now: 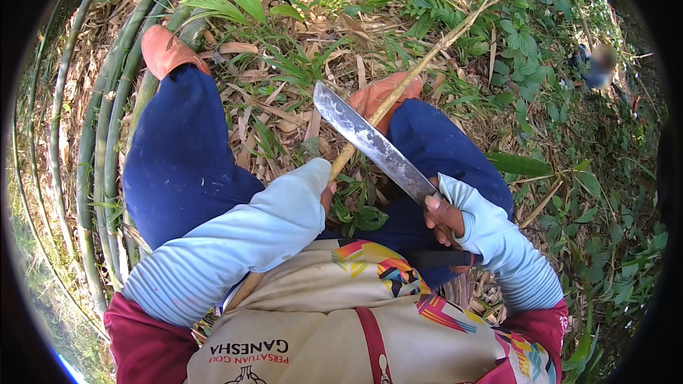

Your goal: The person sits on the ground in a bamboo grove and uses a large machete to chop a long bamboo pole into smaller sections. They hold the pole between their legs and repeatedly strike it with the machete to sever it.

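Observation:
My left hand (327, 195), mostly covered by a pale blue sleeve, is closed round a long, slender wooden pole (442, 44). The pole slants from beside my waist to the far right of centre, its far end thin and forked. In my right hand (446, 220) is a machete, the fingers wrapped round its handle. Its worn grey blade (377, 144) points to the far left and crosses over the pole, a little beyond my left hand. I cannot tell whether blade and pole touch.
Several green bamboo stems (107, 142) curve along the left. My orange shoes (165, 51) and bent blue-trousered legs (181, 149) frame the pole. Dry leaves and low plants cover the ground. Leafy vines (605, 206) grow at right, where another person (600, 67) shows far off.

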`<state>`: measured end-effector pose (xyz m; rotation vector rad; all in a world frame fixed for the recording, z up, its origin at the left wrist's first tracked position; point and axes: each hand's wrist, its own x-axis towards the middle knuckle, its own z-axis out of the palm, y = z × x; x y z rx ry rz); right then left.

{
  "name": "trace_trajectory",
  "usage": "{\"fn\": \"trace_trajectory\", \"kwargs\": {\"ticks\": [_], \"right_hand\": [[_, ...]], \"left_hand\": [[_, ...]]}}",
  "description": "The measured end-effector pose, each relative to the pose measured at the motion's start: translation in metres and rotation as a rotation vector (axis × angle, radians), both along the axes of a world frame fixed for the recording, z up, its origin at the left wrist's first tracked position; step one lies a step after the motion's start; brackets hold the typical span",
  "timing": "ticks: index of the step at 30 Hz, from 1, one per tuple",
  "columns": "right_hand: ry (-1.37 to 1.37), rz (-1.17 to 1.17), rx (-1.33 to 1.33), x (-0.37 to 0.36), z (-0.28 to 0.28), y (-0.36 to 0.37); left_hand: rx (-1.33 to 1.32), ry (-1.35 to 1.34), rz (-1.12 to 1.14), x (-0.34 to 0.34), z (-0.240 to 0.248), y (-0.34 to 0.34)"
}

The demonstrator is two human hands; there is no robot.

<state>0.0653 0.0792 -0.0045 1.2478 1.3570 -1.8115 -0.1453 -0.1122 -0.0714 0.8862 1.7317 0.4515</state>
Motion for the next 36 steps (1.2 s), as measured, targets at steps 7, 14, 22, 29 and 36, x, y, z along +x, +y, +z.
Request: {"fn": "trace_trajectory", "kwargs": {"ticks": [7, 14, 22, 29, 36], "right_hand": [[-0.051, 0.137, 0.035, -0.006, -0.003, -0.001], [-0.135, 0.364, 0.14, -0.02, -0.006, -0.006], [-0.128, 0.451, 0.102, -0.044, -0.019, -0.005], [-0.129, 0.43, 0.083, -0.056, -0.043, -0.016], [-0.028, 0.389, -0.065, -0.08, -0.051, 0.0]], "left_hand": [[0.046, 0.003, 0.018, -0.001, 0.0, -0.002], [0.004, -0.021, -0.02, 0.002, -0.004, -0.006], [-0.143, -0.085, -0.077, -0.001, 0.014, 0.002], [0.021, -0.004, -0.05, 0.006, -0.003, -0.013], [-0.086, -0.069, 0.02, 0.006, -0.01, -0.011]]}}
